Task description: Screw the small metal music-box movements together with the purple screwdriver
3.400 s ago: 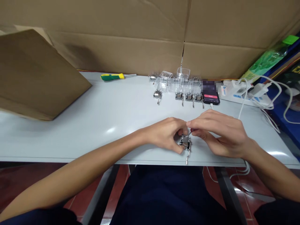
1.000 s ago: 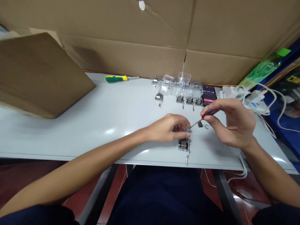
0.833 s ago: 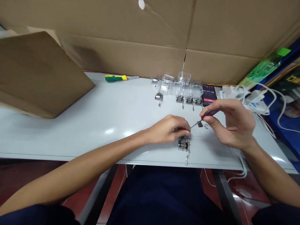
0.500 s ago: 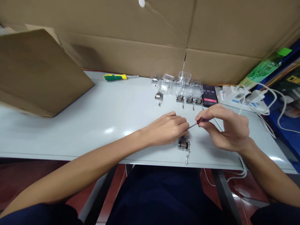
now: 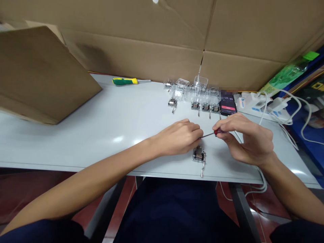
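My right hand (image 5: 249, 140) pinches a small red-handled screwdriver (image 5: 211, 134) between thumb and fingers, its thin shaft pointing left. The shaft's tip reaches the curled fingertips of my left hand (image 5: 179, 137). Whatever those fingers may hold is hidden. Just below them, a metal music box movement (image 5: 198, 154) lies on the table, its crank (image 5: 201, 173) pointing toward the front edge. Neither hand touches it. The small parts seen earlier right of it are now hidden behind my right hand.
Several metal movements (image 5: 195, 105) and clear plastic boxes (image 5: 201, 82) stand along the back of the white table (image 5: 76, 145). Nearby are a phone (image 5: 227, 107), a green-and-yellow screwdriver (image 5: 124, 81), a power strip (image 5: 253, 103) with white cables, and cardboard sheets (image 5: 37, 74).
My left hand has let go of the movement and sits just above it. My right hand has moved left, bringing the screwdriver tip from beside the small parts to my left fingertips.
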Demonstrator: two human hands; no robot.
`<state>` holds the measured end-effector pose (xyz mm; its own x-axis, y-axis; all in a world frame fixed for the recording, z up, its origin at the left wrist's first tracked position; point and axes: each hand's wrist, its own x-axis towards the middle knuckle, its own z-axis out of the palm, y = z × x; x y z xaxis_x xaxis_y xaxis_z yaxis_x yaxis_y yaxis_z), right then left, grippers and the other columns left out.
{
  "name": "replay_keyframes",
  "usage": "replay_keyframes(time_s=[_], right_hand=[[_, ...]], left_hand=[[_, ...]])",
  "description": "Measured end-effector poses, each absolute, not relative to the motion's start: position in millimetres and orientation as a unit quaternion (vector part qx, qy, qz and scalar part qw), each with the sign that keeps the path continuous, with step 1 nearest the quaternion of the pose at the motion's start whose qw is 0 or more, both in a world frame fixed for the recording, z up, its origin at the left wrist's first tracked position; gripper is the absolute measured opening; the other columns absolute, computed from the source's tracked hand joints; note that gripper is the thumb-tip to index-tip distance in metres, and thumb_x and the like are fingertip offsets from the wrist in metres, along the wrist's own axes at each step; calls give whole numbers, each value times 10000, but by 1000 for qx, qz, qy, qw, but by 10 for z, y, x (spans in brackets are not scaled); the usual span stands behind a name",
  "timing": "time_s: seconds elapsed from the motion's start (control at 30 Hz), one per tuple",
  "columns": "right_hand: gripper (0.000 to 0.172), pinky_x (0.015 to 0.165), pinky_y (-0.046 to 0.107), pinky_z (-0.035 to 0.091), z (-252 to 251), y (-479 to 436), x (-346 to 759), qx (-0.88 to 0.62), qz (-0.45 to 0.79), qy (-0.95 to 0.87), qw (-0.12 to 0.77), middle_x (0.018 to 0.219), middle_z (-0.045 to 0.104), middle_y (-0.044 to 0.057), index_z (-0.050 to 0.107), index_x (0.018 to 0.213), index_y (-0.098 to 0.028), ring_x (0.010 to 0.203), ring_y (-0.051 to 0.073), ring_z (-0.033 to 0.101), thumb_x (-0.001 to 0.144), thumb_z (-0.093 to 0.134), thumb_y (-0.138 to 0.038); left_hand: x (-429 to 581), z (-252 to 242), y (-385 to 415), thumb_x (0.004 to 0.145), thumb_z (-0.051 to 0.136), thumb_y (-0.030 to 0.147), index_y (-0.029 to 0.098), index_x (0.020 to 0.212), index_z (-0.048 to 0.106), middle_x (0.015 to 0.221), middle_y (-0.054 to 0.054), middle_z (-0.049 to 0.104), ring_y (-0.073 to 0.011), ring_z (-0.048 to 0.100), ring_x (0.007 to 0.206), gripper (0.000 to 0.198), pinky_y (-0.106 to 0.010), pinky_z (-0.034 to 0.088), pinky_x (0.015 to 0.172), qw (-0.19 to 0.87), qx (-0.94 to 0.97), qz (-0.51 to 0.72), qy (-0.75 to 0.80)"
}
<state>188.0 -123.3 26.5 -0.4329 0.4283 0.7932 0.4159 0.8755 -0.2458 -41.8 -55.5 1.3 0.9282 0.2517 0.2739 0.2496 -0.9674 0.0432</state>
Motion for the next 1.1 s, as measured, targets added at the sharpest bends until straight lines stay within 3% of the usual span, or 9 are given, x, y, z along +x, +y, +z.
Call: replay_keyframes(time_s=[0.13, 0.3, 0.57, 0.73, 1.1], right_hand=[[419, 758, 408, 600, 250, -1248, 1861, -252, -8, -854, 454, 966, 745, 56, 638, 1195, -167, 882, 223, 749, 838, 704, 42], [449, 793, 402, 602, 218, -1267, 1828, -258, 1, -862, 436, 1039, 756, 88, 625, 1263, -139, 934, 215, 735, 858, 709, 36], [712, 791, 387, 601, 178, -1255, 1816, -291, 2, -844, 450, 1114, 758, 62, 504, 1499, -228, 867, 191, 717, 865, 770, -42], [724, 781, 385, 599, 168, -1262, 1802, -296, -12, -843, 450, 1101, 760, 57, 494, 1510, -233, 840, 186, 712, 868, 778, -56], [680, 769, 366, 588, 164, -1271, 1788, -304, -20, -849, 431, 1060, 756, 44, 509, 1491, -222, 831, 183, 706, 881, 778, -84]], left_hand=[[-447, 19, -550, 1060, 467, 233, 161, 922, 638, 832, -42, 655, -168, 583, 711, 231, -349, 457, 808, -21, 986, 112, 122], [-482, 47, -571, 985, 439, 53, 156, 993, 636, 872, -51, 670, -186, 604, 752, 223, -363, 446, 816, -45, 992, 72, 96], [-492, 104, -579, 1053, 479, 205, 159, 1045, 634, 955, -65, 683, -204, 622, 818, 161, -370, 478, 837, 40, 993, 60, 93], [-494, 119, -566, 1050, 456, 176, 160, 1117, 635, 1011, -79, 698, -203, 635, 851, 192, -360, 487, 828, 106, 990, 46, 81], [-496, 120, -579, 1064, 443, 213, 152, 982, 637, 916, -72, 683, -197, 596, 756, 219, -366, 437, 725, 131, 986, 60, 80]])
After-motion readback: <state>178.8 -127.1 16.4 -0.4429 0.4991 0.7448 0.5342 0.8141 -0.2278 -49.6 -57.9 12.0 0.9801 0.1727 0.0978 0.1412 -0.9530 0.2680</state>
